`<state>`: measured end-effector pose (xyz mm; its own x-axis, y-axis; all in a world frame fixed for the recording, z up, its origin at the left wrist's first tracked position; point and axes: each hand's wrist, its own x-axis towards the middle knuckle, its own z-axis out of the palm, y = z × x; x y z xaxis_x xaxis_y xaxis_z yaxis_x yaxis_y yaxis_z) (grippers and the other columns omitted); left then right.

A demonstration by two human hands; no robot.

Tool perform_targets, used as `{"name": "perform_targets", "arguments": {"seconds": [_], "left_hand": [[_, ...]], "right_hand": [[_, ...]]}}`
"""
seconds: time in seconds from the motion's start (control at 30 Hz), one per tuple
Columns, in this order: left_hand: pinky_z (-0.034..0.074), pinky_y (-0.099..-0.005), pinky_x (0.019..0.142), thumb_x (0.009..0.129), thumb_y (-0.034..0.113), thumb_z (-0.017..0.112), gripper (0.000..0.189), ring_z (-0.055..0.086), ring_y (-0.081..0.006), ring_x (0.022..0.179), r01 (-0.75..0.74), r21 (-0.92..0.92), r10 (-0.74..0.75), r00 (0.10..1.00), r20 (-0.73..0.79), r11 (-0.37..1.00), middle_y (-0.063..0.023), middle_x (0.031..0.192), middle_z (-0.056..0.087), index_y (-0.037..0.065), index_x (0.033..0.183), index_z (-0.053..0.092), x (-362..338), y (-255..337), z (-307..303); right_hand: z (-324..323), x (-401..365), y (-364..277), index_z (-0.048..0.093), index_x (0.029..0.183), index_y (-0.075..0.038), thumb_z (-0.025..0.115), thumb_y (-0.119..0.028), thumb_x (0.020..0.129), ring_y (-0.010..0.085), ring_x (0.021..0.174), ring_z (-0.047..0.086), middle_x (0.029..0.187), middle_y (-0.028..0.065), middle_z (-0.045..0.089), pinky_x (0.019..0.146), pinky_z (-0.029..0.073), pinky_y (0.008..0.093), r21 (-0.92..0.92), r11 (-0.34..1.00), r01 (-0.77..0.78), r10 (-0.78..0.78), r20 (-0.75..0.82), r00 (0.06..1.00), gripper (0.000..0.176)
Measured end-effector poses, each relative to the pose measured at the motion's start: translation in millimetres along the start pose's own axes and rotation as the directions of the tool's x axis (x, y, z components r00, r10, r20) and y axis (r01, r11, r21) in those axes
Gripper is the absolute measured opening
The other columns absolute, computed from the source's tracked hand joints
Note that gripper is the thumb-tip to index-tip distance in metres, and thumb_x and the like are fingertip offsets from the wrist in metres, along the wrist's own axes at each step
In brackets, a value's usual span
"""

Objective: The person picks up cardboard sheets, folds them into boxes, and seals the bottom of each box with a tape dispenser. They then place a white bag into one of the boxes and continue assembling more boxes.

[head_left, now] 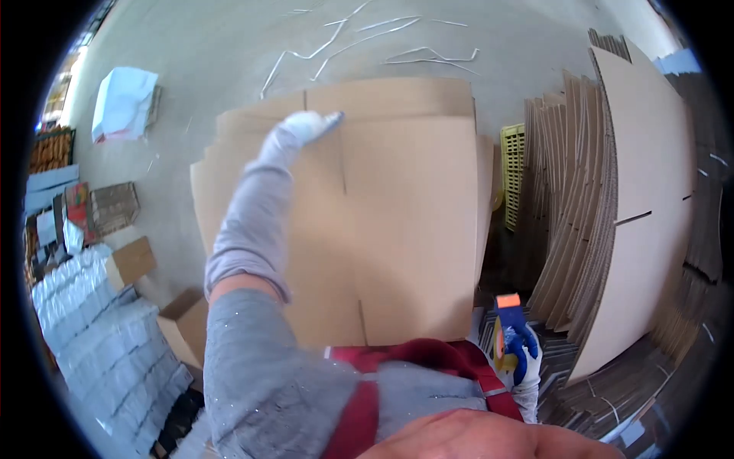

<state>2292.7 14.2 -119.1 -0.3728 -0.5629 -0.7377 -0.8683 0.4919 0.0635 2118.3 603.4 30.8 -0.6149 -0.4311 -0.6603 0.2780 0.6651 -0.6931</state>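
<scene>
A flattened cardboard box [413,229] lies on top of a stack of flat sheets in front of me. My left hand [310,126], in a white and grey glove, reaches across to the far flap of this top sheet. Its fingers point right, stretched out and somewhat blurred, and nothing shows in them. Down at my right side, my right hand [526,359] wears a blue and white glove. Its fingers are wrapped round a blue tape gun [508,304] with an orange end and a yellowish tape roll.
Folded cardboard sheets [562,183] stand upright on the right, beside a yellow plastic crate [511,176]. Loose white straps [375,46] lie on the floor ahead. Silvery wrapped packs [107,329] and an open carton [183,325] are at the left.
</scene>
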Motion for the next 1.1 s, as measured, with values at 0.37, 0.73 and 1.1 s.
{"name": "perform_targets", "arguments": {"seconds": [0.37, 0.73, 1.1], "left_hand": [[0.038, -0.0390, 0.096, 0.077, 0.047, 0.062, 0.053, 0.054, -0.0241, 0.109, -0.070, 0.020, 0.068, 0.808, -0.585, 0.997, -0.0070, 0.114, 0.060, 0.012, 0.118, 0.056, -117, -28, 78], [0.045, -0.0349, 0.084, 0.062, 0.024, 0.075, 0.032, 0.056, -0.0284, 0.099, -0.517, 0.177, 0.546, 0.774, -0.320, 0.837, -0.0121, 0.105, 0.061, 0.005, 0.086, 0.065, -446, 16, -126], [0.027, -0.0546, 0.099, 0.061, 0.017, 0.072, 0.017, 0.049, -0.0252, 0.114, -0.323, 0.412, 0.523, 0.548, -0.653, 0.852, -0.0062, 0.118, 0.056, 0.010, 0.072, 0.062, -521, 46, -51]], "right_hand": [[15, -15, -122, 0.051, 0.120, 0.002, 0.048, -0.017, 0.088, 0.0177, 0.102, 0.054, 0.113, 0.0093, 0.056, 0.089, 0.041, 0.0290, -0.048, 0.888, 0.458, -0.460, -0.047, 0.887, 0.037], [-49, -45, -322, 0.047, 0.123, 0.004, 0.039, -0.025, 0.094, 0.0150, 0.101, 0.054, 0.118, 0.0112, 0.055, 0.089, 0.041, 0.0263, 0.079, 0.456, 0.887, -0.889, -0.010, 0.458, 0.041], [128, -104, -358, 0.064, 0.098, -0.013, 0.058, -0.049, 0.078, 0.0313, 0.082, 0.061, 0.085, 0.0144, 0.064, 0.073, 0.048, 0.0377, -0.270, -0.462, 0.845, -0.464, 0.885, 0.029, 0.042]]}}
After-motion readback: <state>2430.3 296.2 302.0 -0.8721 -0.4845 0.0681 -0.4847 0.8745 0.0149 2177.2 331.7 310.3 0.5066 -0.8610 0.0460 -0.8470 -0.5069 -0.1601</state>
